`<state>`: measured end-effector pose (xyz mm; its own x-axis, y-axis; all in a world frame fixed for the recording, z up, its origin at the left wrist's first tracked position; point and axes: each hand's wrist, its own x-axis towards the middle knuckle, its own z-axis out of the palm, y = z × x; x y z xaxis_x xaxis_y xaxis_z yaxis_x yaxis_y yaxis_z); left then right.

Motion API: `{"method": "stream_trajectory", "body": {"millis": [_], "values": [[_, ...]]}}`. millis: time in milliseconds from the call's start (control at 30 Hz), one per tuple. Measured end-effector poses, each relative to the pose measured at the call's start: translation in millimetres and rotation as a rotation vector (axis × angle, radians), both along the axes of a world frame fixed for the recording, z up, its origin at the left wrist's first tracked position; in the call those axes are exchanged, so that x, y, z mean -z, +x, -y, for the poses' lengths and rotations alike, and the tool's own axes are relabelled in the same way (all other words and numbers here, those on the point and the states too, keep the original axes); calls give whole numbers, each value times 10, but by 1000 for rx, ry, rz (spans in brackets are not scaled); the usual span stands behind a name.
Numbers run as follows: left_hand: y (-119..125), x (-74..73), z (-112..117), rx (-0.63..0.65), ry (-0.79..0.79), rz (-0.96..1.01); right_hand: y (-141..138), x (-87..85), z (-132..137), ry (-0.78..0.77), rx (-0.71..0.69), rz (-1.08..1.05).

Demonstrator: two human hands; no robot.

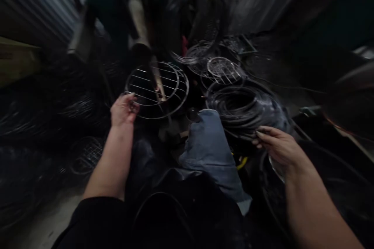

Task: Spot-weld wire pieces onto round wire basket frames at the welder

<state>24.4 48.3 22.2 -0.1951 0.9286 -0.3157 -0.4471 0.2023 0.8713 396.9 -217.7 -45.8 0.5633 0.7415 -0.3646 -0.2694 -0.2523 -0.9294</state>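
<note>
My left hand [125, 109] is closed on the near left edge of a round wire grill [168, 79]. Two wire rings and several parallel bars make up this grill, and it sits at a tilt around a machine's narrow arm. On the other side, my right hand [277, 146] has thumb and fingers pinched together beside the front of a thick wire coil [242, 105]. What lies in that pinch, if anything, is too dark and blurred to name. Denim cloth [209, 144] covers a knee between the hands.
A pale-handled upright machine part [138, 15] rises behind the grill. Farther back hangs a large wire coil [172, 46], with smaller round grills [223, 68] below it. Another grill [87, 155] lies at lower left. A yellow object [242, 162] shows beside the knee.
</note>
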Motion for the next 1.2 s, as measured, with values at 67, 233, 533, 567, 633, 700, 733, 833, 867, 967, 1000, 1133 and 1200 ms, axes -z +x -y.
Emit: {"method": "stream_trajectory", "body": {"millis": [67, 233, 533, 567, 633, 700, 733, 833, 867, 967, 1000, 1133, 1200], "values": [[-13, 61, 41, -37, 41, 34, -447, -270, -504, 104, -136, 47], [-108, 127, 138, -86, 73, 70, -1628, -685, -1424, 428, -354, 95], [-223, 138, 38, -61, 69, 97, -2148, -505, -1753, 251, -377, 236], [-218, 141, 19, -59, 61, 100, -2159, -505, -1760, 250, -356, 221], [-208, 143, -15, -58, 45, 118, -2192, -516, -1776, 260, -302, 178], [-204, 136, -43, -64, 29, 141, -2233, -524, -1789, 274, -252, 141], [-206, 129, -54, -68, 24, 151, -2253, -524, -1796, 281, -237, 133], [-227, 110, -90, -77, 18, 154, -2295, -506, -1821, 301, -218, 118], [-238, 108, -105, -74, 18, 152, -2303, -497, -1834, 311, -216, 115], [-277, 121, -166, -57, 12, 147, -2323, -474, -1885, 330, -213, 107], [-289, 130, -189, -54, 7, 147, -2330, -468, -1903, 331, -215, 101], [-315, 161, -250, -60, -11, 137, -2355, -458, -1951, 332, -213, 79], [-315, 168, -252, -60, -19, 133, -2361, -462, -1944, 325, -200, 80]]}}
